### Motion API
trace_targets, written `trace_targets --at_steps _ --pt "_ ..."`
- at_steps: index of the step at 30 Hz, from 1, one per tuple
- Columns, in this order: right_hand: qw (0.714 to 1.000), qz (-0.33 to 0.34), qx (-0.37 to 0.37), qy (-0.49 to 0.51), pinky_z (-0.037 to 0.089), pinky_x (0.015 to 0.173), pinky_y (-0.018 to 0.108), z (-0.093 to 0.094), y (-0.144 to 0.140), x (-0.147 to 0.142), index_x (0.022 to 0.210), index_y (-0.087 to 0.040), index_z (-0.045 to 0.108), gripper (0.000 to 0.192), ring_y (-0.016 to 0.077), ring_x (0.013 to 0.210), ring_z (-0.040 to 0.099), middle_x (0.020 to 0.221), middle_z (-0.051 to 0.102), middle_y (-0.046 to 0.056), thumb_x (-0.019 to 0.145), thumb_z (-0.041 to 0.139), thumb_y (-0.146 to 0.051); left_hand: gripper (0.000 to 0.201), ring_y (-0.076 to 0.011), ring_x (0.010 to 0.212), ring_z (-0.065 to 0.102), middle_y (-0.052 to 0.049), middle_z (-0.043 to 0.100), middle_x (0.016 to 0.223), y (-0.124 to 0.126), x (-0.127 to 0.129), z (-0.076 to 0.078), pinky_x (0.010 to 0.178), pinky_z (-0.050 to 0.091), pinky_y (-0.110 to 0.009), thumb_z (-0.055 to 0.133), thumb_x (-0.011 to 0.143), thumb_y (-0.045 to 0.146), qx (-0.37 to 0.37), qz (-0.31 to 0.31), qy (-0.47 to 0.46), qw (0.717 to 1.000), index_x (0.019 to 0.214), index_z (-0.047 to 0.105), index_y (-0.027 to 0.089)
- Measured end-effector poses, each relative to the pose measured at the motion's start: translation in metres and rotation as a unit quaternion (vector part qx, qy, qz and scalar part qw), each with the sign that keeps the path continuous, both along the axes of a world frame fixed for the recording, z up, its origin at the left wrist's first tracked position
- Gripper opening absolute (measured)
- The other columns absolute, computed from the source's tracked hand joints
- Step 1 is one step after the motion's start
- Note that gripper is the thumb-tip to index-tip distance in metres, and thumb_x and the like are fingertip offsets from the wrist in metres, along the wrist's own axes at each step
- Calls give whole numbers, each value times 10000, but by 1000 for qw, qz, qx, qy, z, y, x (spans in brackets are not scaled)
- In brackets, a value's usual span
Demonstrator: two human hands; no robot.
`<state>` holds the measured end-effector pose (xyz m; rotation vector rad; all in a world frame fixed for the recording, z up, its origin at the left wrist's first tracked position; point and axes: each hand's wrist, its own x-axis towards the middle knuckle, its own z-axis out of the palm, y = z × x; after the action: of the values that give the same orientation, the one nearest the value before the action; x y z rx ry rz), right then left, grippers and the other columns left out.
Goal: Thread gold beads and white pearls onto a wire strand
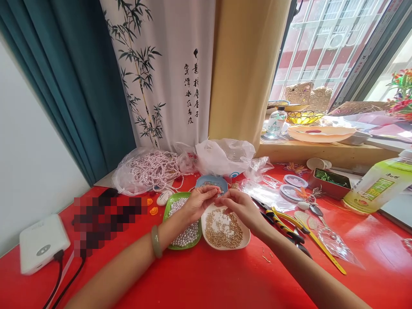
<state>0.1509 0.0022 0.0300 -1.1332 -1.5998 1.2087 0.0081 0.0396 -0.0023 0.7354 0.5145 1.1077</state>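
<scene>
Landmark: white dish (245,238) of small gold beads (223,229), on the red table (206,279); I place everything from it
Left hand (198,202): just above the dish's far rim, fingers pinched narrow, tips meeting those of the other hand
Right hand (242,207): over the dish's far right edge, fingers curled in and pinched close; I read it as gripping something very small, but I cannot tell what
Work piece: at the meeting fingertips, above the far rim of the dish; probably a bead or fine wire, too small to resolve
Handling, my judgement: gold beads look light, hard, smooth and prone to rolling; best taken singly between thumb and forefinger tips, over the dish so a drop lands back in it
Green dish (167,210): touching the white dish on its left, filled with silver beads (186,236)
Blue dish (210,180): just beyond the white dish, partly behind the hands
Pliers (283,225): just right of the dish, yellow and black handles, jaws hidden under the right wrist
Pearl strands (154,169): well beyond the dish to the left, in a clear bag
Bracelet (156,241): on the left wrist, left of the dish
Hidden: a blurred-out patch covers the table far left; the forearms run out of frame at the bottom edge
</scene>
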Motion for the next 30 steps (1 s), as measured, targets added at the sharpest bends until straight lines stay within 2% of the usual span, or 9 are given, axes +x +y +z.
trace_targets --at_steps 3,8,14,19,21,23,26,30 --pt "1000 -4 -4 -5 477 595 255 0 1 -1 651 -165 511 107 164 747 605 698 627 29 703 501 -259 163 -87 572 564 -28 615 652 -1 0 1 571 445 -192 691 561 96 3 3 6 1000 710 626 94" --pt "1000 -6 -7 -5 474 601 271 -3 4 -1 678 -161 511 186 157 685 606 673 624 33 711 520 -344 297 -104 615 583 -30 626 682 -4 1 5 634 451 -224 690 571 122 19 5 46 999 856 609 130" --pt "999 -4 -36 20 462 624 280 -5 6 1 703 -150 527 229 144 644 603 661 626 32 696 544 -378 154 -116 626 566 -39 617 664 -4 -1 9 654 439 -250 700 551 158 69 29 113 991 669 621 97" --pt "998 35 -35 45 434 572 246 -1 5 2 808 -147 535 242 113 576 571 617 605 6 711 545 -368 115 -78 609 528 -5 591 669 -6 -3 15 602 419 -198 673 590 196 127 38 168 977 649 616 115" --pt "998 52 -26 37 412 535 224 1 6 5 769 -146 550 221 91 521 533 552 562 -20 711 548 -359 117 -65 604 517 5 579 665 -7 -4 17 583 414 -177 672 592 201 130 47 180 974 642 605 120" --pt "998 54 -25 16 398 527 213 4 9 10 697 -142 561 209 76 496 506 522 536 -30 701 559 -351 127 -67 622 524 3 586 689 -7 -4 20 582 423 -173 667 600 211 119 63 172 976 649 585 128" --pt "997 50 -52 -17 401 548 216 8 19 26 660 -135 574 219 77 517 518 555 566 -13 675 583 -353 129 -82 675 551 -8 605 725 -1 -10 24 611 452 -184 649 625 212 94 96 112 985 655 548 137" --pt "993 62 -88 -45 401 551 223 7 34 53 619 -126 579 245 86 530 529 592 596 10 653 597 -367 82 -75 655 575 -10 614 693 15 -28 26 618 471 -167 618 648 140 60 169 47 983 654 537 128"
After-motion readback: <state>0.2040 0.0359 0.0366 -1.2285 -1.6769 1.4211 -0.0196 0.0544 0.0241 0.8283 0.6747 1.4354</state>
